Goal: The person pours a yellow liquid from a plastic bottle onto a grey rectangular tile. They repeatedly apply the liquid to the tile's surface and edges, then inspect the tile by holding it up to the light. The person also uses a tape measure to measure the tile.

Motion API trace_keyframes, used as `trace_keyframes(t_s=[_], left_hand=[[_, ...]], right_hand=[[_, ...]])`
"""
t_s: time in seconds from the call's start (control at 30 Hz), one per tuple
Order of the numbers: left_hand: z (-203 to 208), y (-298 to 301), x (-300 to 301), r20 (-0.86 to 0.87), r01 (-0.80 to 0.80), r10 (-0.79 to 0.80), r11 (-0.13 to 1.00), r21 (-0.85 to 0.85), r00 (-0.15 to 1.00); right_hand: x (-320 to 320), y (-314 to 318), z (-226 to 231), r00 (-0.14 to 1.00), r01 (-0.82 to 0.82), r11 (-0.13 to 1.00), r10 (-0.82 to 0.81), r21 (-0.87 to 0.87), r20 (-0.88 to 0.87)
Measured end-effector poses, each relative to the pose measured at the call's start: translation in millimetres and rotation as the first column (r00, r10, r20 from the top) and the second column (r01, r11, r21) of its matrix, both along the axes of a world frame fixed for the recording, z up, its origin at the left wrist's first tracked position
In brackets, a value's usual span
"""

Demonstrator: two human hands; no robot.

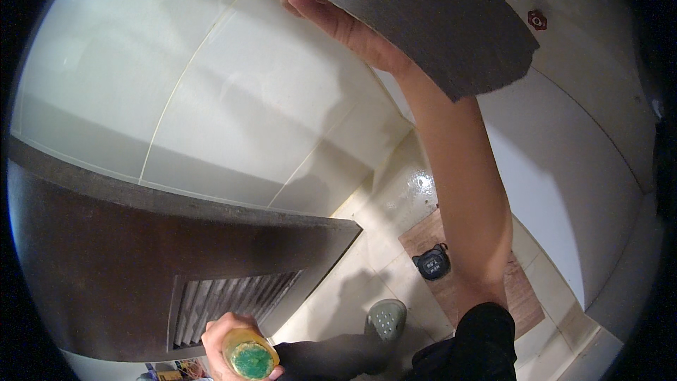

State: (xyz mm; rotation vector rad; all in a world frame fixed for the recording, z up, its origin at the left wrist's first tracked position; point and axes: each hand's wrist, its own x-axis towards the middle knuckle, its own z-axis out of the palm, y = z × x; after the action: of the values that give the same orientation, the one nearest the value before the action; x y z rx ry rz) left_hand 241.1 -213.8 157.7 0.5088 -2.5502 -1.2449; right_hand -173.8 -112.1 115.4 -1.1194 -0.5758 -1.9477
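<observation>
My right hand (338,25) is raised at the top, its arm crossing the right half of the view. It holds a dark grey sheet (423,17), which looks like sandpaper, with a ragged right edge. The sheet covers part of the palm and some fingers. Low in the view, at left of centre, my left hand (220,339) is wrapped round a yellowish, rounded thing (231,342) with a rough green top (252,360). Its lower part is hidden, so I cannot tell its exact kind.
A dark brown door (106,254) with a louvred vent (233,303) stands at left before a tiled wall (233,99). A black tape measure (431,262) lies on a wood-look board (525,296). A green clog (386,319) and red valve handle (537,20) also show.
</observation>
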Motion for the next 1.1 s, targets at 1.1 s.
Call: trace_keyframes(t_s=[1.1], left_hand=[[9,-4,32,0.175,0.080,-0.041,0.972,-0.221,0.984]], right_hand=[[39,-65,11,0.656,0.658,0.612,-0.752,0.440,0.066]])
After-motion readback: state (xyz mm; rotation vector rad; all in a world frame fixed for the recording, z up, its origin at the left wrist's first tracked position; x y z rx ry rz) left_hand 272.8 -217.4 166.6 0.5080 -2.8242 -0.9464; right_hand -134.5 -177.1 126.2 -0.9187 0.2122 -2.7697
